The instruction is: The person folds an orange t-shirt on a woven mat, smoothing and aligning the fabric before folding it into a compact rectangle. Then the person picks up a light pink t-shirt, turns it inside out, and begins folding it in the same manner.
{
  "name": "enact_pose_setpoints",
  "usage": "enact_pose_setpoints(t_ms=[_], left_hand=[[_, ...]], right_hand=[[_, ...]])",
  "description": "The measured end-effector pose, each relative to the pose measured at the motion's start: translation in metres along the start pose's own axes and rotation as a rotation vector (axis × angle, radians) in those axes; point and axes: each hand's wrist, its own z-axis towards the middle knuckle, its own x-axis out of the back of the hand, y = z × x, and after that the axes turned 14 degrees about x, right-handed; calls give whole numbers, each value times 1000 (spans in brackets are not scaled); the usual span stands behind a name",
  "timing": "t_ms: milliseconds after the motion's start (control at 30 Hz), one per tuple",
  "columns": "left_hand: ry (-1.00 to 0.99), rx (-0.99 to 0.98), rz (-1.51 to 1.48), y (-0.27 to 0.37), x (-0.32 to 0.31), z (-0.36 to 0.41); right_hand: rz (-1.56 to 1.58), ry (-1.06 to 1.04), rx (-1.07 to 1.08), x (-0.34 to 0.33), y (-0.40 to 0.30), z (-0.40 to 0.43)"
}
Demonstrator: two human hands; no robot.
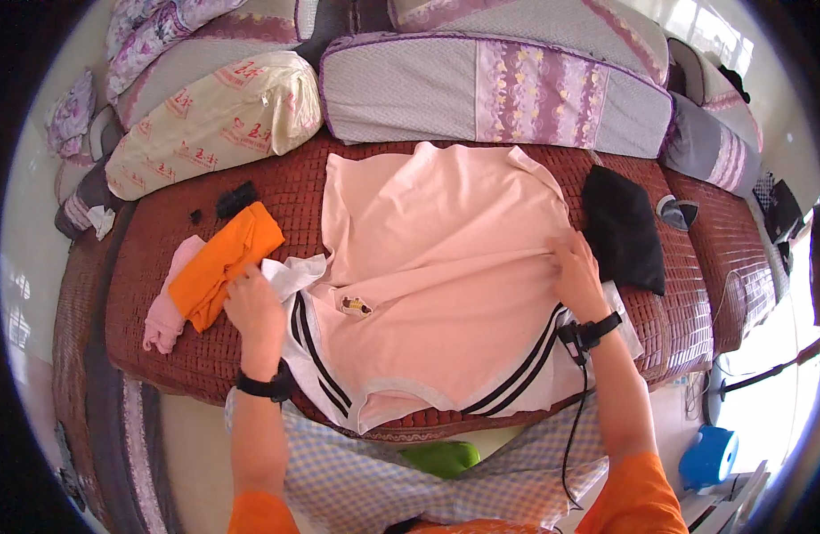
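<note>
A pink sweatshirt (437,267) with pale grey sleeves and black stripes lies spread before me, its neckline toward me and a small patch on its front. My right hand (578,274) rests at its right edge, fingers blurred over the pink cloth. Creases run from there across the body. My left hand (255,314) is between the left sleeve (295,272) and a folded orange garment (226,267), its fingertips against the orange cloth. Whether either hand pinches fabric is unclear. A light pink garment (173,294) lies partly under the orange one.
Everything lies on a brown woven seat mat (296,180). Dark folded cloth (624,230) sits on the right, with a small black item (236,199) at left. Quilted cushions (410,93) and a printed plastic-covered bundle (210,127) line the back. A blue container (707,457) stands at lower right.
</note>
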Motion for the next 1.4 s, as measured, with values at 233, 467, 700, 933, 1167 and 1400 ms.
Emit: enact_pose_setpoints(t_ms=[233, 467, 700, 933, 1167, 1400], left_hand=[[33, -529, -431, 23, 1, -19], [-12, -529, -144, 20, -50, -40], [-89, -297, -1, 4, -39, -9], [-227, -181, -238, 3, -20, -2], [103, -6, -191, -22, -2, 30], [299, 197, 2, -29, -1, 40]], right_hand=[[365, 30, -363, 19, -20, -3], [85, -32, -388, 22, -23, -1], [348, -127, -464, 30, -12, -1], [352, -18, -357, 25, 2, -9], [415, 91, -474, 61, 15, -3], [171, 294, -354, 48, 38, -15]])
